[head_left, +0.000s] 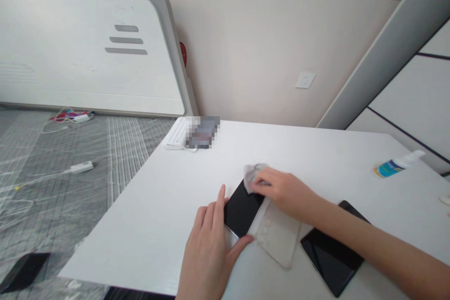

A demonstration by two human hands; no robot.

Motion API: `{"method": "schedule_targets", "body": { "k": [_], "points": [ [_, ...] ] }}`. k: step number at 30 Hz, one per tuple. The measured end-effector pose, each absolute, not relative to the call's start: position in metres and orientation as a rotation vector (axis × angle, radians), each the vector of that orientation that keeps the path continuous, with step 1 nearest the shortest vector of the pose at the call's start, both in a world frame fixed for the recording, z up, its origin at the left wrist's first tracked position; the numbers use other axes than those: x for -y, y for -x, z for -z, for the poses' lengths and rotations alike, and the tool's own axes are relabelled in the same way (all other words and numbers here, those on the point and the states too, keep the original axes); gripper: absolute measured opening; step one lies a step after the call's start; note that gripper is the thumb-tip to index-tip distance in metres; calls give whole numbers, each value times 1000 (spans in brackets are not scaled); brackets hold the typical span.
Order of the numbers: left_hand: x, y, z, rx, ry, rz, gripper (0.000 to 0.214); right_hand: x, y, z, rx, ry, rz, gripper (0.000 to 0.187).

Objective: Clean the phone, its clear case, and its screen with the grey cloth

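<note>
A black smartphone (243,210) lies screen up on the white table (154,225). My left hand (209,239) grips its lower end, with the fingers along the left edge and the thumb at the bottom right corner. In my right hand (283,192) is a crumpled light grey cloth (253,176), pinched and pressed on the top end of the screen. Just right of the phone rests a transparent phone case (279,239). Partly hidden under my right forearm is a larger black tablet (333,258).
A small spray bottle (393,166) with a blue label lies at the right. By the table's far left corner are a white folded item (176,135) and a blurred-out dark item (204,132). Left of the table, a bed (94,173) holds a charger (82,167) and cables.
</note>
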State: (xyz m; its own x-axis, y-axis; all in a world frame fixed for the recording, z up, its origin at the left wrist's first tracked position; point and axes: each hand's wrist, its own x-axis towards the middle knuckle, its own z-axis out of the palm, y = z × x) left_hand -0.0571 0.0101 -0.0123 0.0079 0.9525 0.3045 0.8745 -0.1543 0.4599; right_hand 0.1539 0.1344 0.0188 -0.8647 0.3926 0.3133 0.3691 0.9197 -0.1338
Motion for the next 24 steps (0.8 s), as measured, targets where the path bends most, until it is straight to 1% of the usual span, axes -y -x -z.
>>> {"method": "schedule_targets", "body": {
  "k": [2, 4, 9, 11, 14, 15, 18, 20, 22, 24],
  "points": [
    [-10, 58, 12, -1931, -2149, -835, 118, -116, -146, -17, 2790, 431, -126, 16],
    [-10, 58, 13, -1935, -2170, -835, 118, -107, -143, -16, 2812, 350, -164, 16],
    [-9, 57, 13, -1974, -2173, -841, 114, -129, -152, -17, 2715, 571, -156, 24],
    [-8, 57, 13, -1968, -2218, -834, 110, -123, -149, -17, 2708, 547, -156, 21],
    [-7, 59, 12, -1917, -2321, -801, 94, -98, -140, -22, 2708, 399, -215, 15],
    [-6, 59, 11, -1907, -2344, -799, 88, -92, -139, -27, 2677, 398, -241, 16],
    [-5, 62, 7, -1921, -2356, -866, 72, -95, -146, -46, 2482, 535, -301, 26],
    [-5, 64, 4, -1933, -2336, -925, 56, -108, -154, -56, 2342, 638, -314, 33],
    [-7, 65, 1, -1952, -2319, -978, 41, -119, -159, -59, 2279, 673, -325, 35],
    [-8, 66, -1, -1997, -2284, -1014, 34, -126, -159, -54, 2286, 663, -340, 35]
  ]
}}
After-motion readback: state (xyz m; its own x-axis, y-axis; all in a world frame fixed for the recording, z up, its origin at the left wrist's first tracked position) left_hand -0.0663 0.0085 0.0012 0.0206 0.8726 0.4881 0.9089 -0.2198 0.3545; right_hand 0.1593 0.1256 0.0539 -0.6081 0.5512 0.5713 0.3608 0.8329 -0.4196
